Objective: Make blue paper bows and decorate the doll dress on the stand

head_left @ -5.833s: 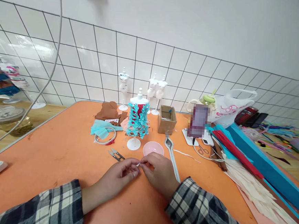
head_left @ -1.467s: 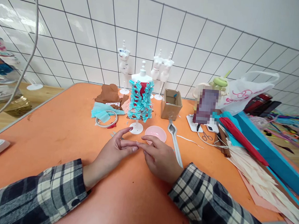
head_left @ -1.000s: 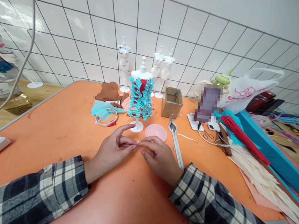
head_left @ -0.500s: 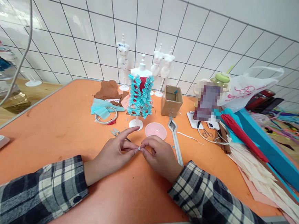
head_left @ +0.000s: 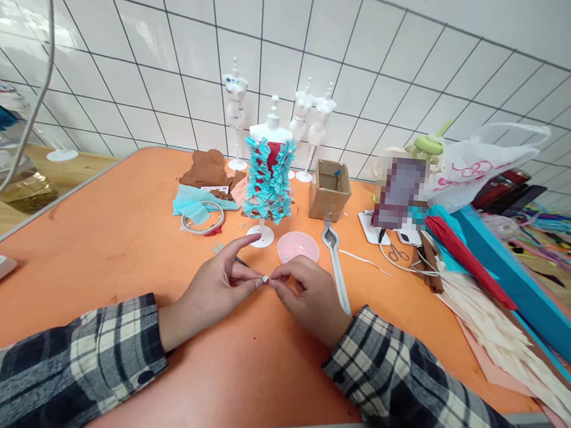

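Note:
My left hand (head_left: 215, 287) and my right hand (head_left: 309, 295) meet fingertip to fingertip over the orange table (head_left: 115, 247). Between them they pinch a tiny white piece (head_left: 265, 280). The left index finger sticks out toward the mannequin base. Both wrists rest on the table, in plaid sleeves. Just behind the hands sit a pink bowl (head_left: 298, 247) and small thread snips (head_left: 223, 251), partly hidden by my left hand. A white mini mannequin (head_left: 269, 173) wears a red core covered in teal paper bows.
A cardboard box (head_left: 330, 191), long metal tweezers (head_left: 337, 274), a hoop with teal and brown paper (head_left: 201, 207), three bare mannequins (head_left: 302, 123) and a phone on a stand (head_left: 398, 193) lie behind. Blue, red and cream paper sheets (head_left: 497, 290) fill the right side.
My fingers have curled from loosely touching into a tight pinch on the tiny white piece. The view has shifted slightly downward; the hands stay in the same spot.

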Demonstrator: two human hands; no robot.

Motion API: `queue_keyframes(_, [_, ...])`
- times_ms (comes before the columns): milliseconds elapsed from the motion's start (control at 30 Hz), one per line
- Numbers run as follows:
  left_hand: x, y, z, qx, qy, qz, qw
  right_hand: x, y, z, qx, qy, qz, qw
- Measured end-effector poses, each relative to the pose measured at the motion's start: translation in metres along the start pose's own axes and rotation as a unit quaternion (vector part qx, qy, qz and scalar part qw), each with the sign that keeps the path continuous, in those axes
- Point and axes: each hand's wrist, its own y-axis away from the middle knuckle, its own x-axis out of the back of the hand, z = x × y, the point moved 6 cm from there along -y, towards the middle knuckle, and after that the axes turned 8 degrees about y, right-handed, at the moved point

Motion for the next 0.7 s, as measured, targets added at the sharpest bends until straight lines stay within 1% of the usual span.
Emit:
queue_keyframes(100, [0.0,0.0,-0.001,0.004,0.007,0.0,1.0,0.0,0.004,-0.007,0.054,0.046,-0.002,0.997])
queue_keyframes(200, [-0.002,0.001,0.0,0.006,0.011,-0.002,1.0,-0.004,0.006,-0.008,0.071,0.069,-0.01,0.995])
queue_keyframes(267, [-0.003,0.003,0.002,0.004,0.001,-0.003,1.0,-0.005,0.006,-0.006,0.054,0.063,-0.007,0.997])
queue_keyframes(433, [-0.006,0.007,0.006,-0.02,-0.064,0.002,0.998,-0.008,0.0,0.002,-0.032,0.014,-0.022,0.999])
queue_keyframes(500, [-0.007,0.008,0.005,-0.02,-0.079,0.003,0.997,-0.008,-0.001,0.003,-0.048,0.013,-0.024,0.998])
queue_keyframes(567, [-0.009,0.008,0.004,-0.014,-0.071,-0.004,0.997,-0.008,-0.001,0.003,-0.041,0.028,-0.026,0.998])
queue_keyframes(700, [-0.014,0.009,0.001,0.007,-0.019,-0.019,1.0,-0.009,0.001,0.001,-0.011,0.074,-0.031,0.997])
